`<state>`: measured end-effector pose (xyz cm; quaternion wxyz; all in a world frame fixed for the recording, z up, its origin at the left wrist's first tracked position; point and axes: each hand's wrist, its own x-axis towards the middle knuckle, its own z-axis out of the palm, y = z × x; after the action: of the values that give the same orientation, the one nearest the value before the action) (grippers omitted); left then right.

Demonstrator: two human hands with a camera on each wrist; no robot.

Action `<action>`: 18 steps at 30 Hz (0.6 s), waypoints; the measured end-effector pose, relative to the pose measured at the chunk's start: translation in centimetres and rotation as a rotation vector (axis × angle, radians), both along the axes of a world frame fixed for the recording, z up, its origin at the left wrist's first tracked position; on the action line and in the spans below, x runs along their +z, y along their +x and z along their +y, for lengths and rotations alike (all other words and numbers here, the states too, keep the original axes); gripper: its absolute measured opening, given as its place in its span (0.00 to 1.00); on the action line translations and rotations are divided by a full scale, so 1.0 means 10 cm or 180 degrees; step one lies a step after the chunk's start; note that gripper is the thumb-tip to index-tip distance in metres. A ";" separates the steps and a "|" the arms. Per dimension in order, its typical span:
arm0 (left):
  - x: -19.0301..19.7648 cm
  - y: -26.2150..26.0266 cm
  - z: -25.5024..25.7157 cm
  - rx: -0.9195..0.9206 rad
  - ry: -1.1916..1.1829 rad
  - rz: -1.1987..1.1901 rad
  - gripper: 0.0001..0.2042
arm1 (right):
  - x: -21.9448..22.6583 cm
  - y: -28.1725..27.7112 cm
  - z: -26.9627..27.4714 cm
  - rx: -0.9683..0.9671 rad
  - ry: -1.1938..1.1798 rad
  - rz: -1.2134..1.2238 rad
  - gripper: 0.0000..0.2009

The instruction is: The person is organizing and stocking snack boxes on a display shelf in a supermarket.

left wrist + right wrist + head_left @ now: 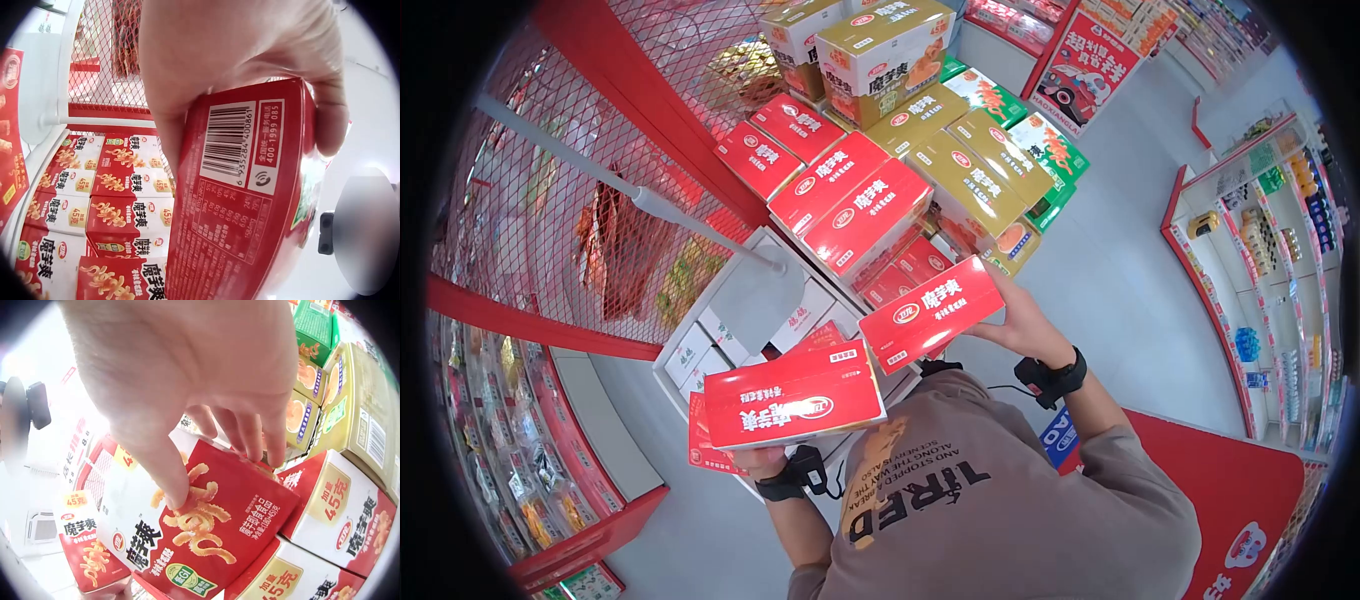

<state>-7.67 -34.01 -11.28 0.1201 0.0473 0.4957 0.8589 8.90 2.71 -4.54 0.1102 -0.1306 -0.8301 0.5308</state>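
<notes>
My left hand (758,462) grips one end of a red snack box (790,400). In the left wrist view, thumb and fingers of the left hand (244,50) clasp opposite sides of the box's barcode end (231,181). My right hand (1022,325) holds a second red snack box (935,310) by its right end. Seen from the right wrist, the thumb of the right hand (181,381) presses the printed front of this box (194,531), and the fingers reach over its far side. Both boxes are held side by side over a white-rimmed bin (668,352).
White-topped boxes (700,345) lie in rows inside the bin, around a grey post (700,232). Behind it stand stacked red boxes (850,200), gold boxes (965,185) and green boxes (1050,150). Red mesh (550,180) rises at left; a shelf (1260,250) stands right.
</notes>
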 end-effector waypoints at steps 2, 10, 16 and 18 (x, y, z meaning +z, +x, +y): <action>-0.06 -0.03 -0.02 -0.0271 0.0100 0.0156 0.40 | -0.01 0.00 -0.04 -0.0045 0.0113 0.0148 0.43; 0.26 0.05 0.22 -0.0441 0.0192 0.0394 0.36 | -0.13 -0.15 0.02 -0.0023 -0.0098 0.0264 0.41; 0.56 -0.01 0.50 -0.1158 0.0072 0.0019 0.50 | -0.14 -0.36 0.01 -0.0424 0.0290 0.0238 0.33; 0.54 -0.07 0.60 -0.1489 0.0019 0.0086 0.50 | -0.15 -0.36 -0.02 -0.0618 0.0074 -0.0263 0.30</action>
<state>-8.40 -27.98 -5.89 0.3090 0.1727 0.4703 0.8084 5.31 2.48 -6.08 0.1283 -0.2308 -0.8235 0.5022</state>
